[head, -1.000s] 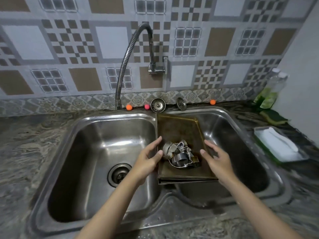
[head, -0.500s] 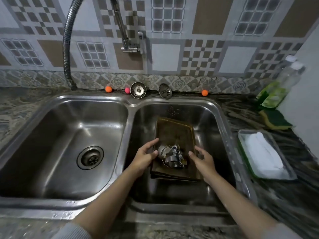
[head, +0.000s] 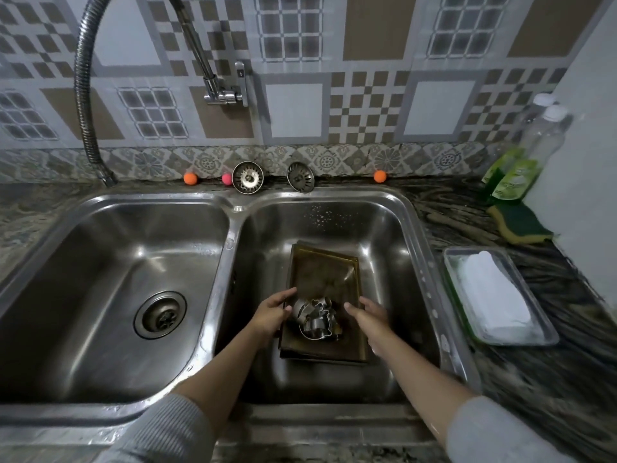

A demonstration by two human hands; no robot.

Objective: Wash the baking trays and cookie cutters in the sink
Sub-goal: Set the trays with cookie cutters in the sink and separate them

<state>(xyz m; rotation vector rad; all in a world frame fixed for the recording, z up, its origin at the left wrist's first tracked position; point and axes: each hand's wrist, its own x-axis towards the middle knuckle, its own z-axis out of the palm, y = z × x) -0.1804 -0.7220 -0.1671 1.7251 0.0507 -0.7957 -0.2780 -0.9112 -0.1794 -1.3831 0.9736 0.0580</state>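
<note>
Grey ribbed sleeves (head: 173, 426) are seen at the near edge. Since half a second ago, the stacked baking trays (head: 325, 272) have been lowered deeper into the right basin (head: 410, 262) of the steel sink, where they lie flat; a second ago they were held over the divider. The left hand (head: 270, 314) is clasped on the trays' left edge and the right hand (head: 369, 317) on the right edge. The trays are dark, tarnished rectangles. A heap of shiny metal cookie cutters (head: 314, 317) is carried on their near half. On the counter's right edge a steel tray (head: 547, 332) holds a white cloth (head: 494, 295). Farther back a sponge (head: 521, 223) and soap bottles (head: 514, 175) stand in the corner. Two strainers (head: 247, 177) lean at the back rim under the coiled tap (head: 83, 105).
</note>
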